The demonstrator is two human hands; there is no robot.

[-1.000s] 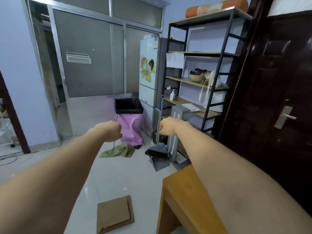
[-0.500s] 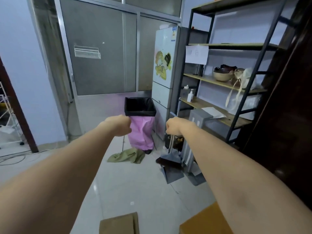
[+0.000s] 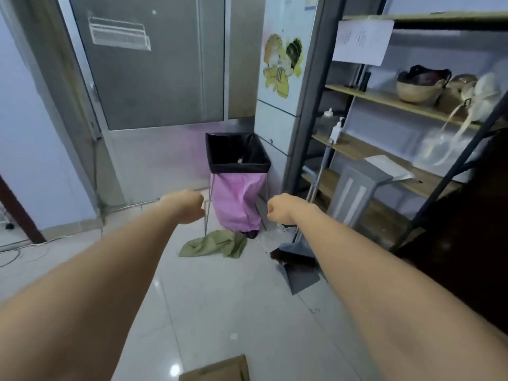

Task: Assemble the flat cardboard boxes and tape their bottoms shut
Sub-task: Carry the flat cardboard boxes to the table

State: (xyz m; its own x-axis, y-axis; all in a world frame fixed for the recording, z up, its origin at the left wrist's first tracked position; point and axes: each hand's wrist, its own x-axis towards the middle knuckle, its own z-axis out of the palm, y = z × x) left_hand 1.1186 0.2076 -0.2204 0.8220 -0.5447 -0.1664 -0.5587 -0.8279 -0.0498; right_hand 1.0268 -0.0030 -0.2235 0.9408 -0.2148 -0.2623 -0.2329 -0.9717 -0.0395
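left hand (image 3: pixel 184 206) grip clenched, empty; right hand (image 3: pixel 279 209) likewise | bin (image 3: pixel 237 185), rag (image 3: pixel 215 244), dustpan (image 3: pixel 298 266) ahead; flat cardboard (image 3: pixel 220 371) below

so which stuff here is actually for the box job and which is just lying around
For the job:
- flat cardboard on the floor, at the bottom edge
- left hand and right hand, both fists, holding nothing

Just lying about:
- bin with pink bag
- green cloth
- dustpan
- shelf rack
- fridge
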